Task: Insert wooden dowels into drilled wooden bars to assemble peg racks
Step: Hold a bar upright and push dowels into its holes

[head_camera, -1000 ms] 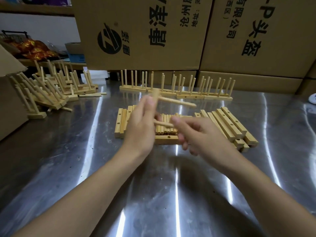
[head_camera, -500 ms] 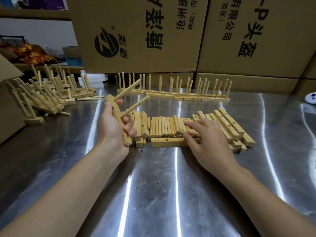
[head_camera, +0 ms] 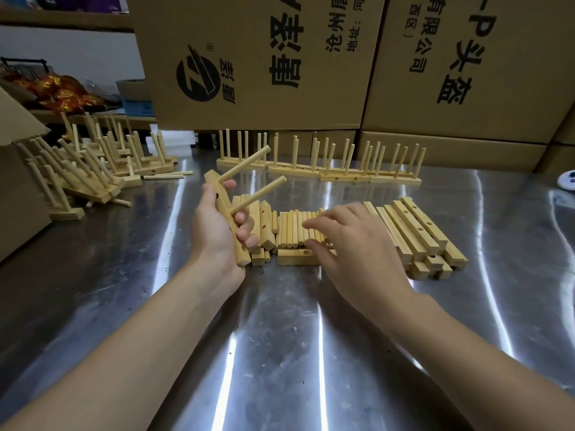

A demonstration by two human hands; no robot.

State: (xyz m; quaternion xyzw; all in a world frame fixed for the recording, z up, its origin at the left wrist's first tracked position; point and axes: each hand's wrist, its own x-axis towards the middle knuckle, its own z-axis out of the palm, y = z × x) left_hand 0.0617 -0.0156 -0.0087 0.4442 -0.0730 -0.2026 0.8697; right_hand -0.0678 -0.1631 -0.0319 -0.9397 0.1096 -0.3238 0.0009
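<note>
Your left hand (head_camera: 214,231) grips a drilled bar (head_camera: 241,256), fingers curled round its front and thumb up near the top end. You hold it off the surface (head_camera: 280,353), tilted, with its lower end nearest you. Two dowels are seated in it: the upper dowel (head_camera: 245,165) and the lower dowel (head_camera: 259,194), both slanting up and to the right, roughly parallel.

Your right hand (head_camera: 351,244) is palm down with fingers loosely spread. Its fingertips are at the row of loose dowels (head_camera: 289,228) lying side by side in the middle of the surface, and it grips nothing that shows. A single bar (head_camera: 292,256) lies across the near ends of those dowels, and more bars lean just behind your left hand.

To the right of your right hand lies a stack of drilled bars (head_camera: 417,231), packed side by side at an angle. A line of finished racks (head_camera: 320,172) stands upright along the back in front of the cardboard boxes (head_camera: 249,57). A jumbled pile of racks (head_camera: 87,169) sits at far left.
</note>
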